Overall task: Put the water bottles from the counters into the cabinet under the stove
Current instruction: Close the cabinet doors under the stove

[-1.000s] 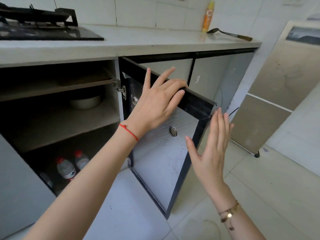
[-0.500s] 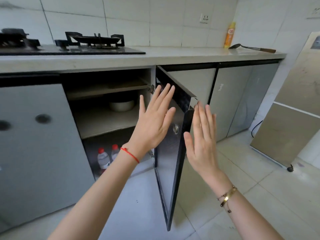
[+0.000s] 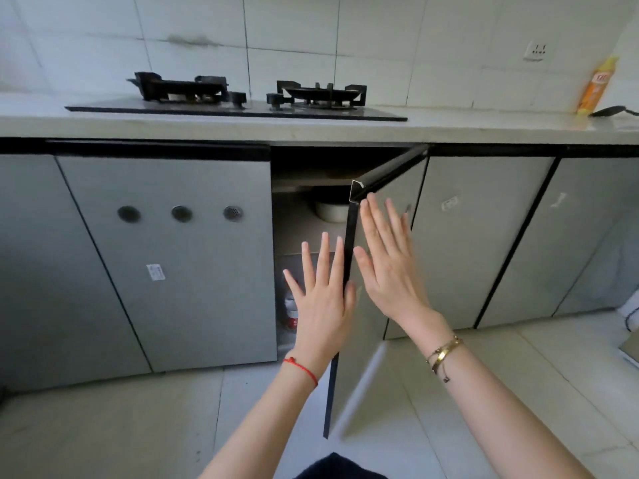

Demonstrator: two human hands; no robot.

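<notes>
The cabinet under the stove [image 3: 242, 105] stands partly open. Its black-edged door [image 3: 340, 340] is swung out towards me, seen nearly edge-on. My left hand [image 3: 321, 302] is flat and spread in front of the gap, just left of the door's edge. My right hand [image 3: 387, 267] lies flat with fingers apart against the door's outer face. Both hands hold nothing. In the dark bottom of the cabinet one water bottle [image 3: 291, 311] with a red label shows beside my left hand; anything else down there is hidden.
A white bowl [image 3: 330, 210] sits on the cabinet's middle shelf. Grey doors are shut on both sides [image 3: 166, 257] [image 3: 480, 243]. On the counter at far right stand an orange spray bottle [image 3: 596, 86] and a dark spatula [image 3: 610, 110]. Pale tiled floor lies below.
The door has swung further towards shut, narrowing the gap. Both hands followed it leftward, and the view shifted left, bringing the whole stove into sight.
</notes>
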